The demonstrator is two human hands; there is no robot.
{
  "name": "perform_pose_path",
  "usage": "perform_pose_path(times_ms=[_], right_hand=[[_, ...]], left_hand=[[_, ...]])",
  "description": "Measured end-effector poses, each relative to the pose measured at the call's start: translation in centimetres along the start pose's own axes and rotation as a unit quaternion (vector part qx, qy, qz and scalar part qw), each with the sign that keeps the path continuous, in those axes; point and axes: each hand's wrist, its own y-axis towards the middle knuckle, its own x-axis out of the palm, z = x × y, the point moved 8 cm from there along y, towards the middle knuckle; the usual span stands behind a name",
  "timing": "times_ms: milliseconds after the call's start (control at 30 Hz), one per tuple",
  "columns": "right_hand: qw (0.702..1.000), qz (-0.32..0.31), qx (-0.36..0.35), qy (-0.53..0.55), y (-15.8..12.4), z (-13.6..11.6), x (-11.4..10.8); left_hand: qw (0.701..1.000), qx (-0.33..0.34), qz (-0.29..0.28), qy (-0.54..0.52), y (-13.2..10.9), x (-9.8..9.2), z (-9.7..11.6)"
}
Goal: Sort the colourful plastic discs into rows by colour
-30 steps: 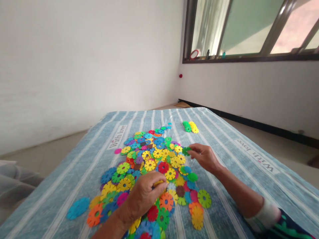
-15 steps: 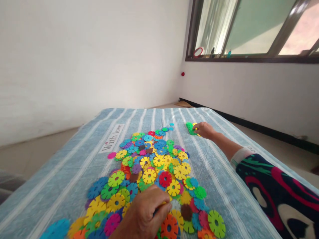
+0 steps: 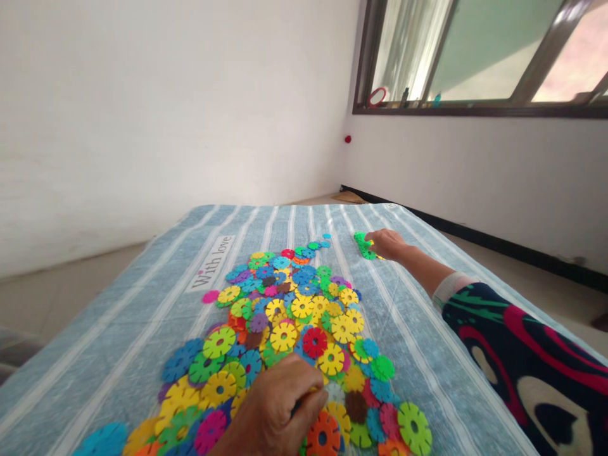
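Note:
My left hand [image 3: 280,402] is closed in a pinch over the near part of a heap of plastic notched discs [image 3: 303,306]. A thin yellow edge, looking like a disc seen side-on, shows between its thumb and forefinger. Farther off on the right, my right hand [image 3: 387,244] reaches to a small separate group of green notched discs [image 3: 365,247], with a bit of yellow at its edge. Its fingers are bent together on that group and hide whatever is between them. An orange disc [image 3: 323,429] and a red disc [image 3: 314,342] lie close to my left hand.
The heap spreads over a blue-and-white striped cloth [image 3: 128,329] printed "With love". A pink disc [image 3: 210,296] lies at the heap's left edge. White walls stand behind, and a window ledge [image 3: 475,111] on the right holds a red-rimmed mirror [image 3: 377,97].
My right hand has shifted slightly left over the green discs, covering more of the yellow there. My left hand keeps its pinch in the same place. The view has moved a little.

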Motion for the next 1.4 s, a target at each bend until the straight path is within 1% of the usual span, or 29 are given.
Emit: perform_pose_path(times_ms=[200, 500, 867, 1167, 1400], right_hand=[[1.0, 0.006, 0.022, -0.006, -1.1, 0.6, -0.1], [0.999, -0.004, 0.03, -0.017, -2.9, 0.0, 1.1], [0.999, -0.015, 0.026, -0.023, -2.8, -1.3, 0.7], [0.998, -0.044, 0.035, -0.01, -2.6, -1.8, 1.3], [0.999, -0.03, 0.04, 0.012, -2.6, -2.2, 1.5]], left_hand=[[1.0, -0.007, -0.008, 0.002, -0.1, 0.1, -0.1], [1.0, 0.002, 0.001, 0.001, 0.1, 0.0, 0.2], [1.0, 0.001, -0.002, 0.001, 0.0, 0.0, 0.2], [1.0, 0.008, -0.001, 0.01, 0.1, 0.0, 0.2], [1.0, 0.002, 0.007, 0.002, 0.2, -0.2, 0.2]])
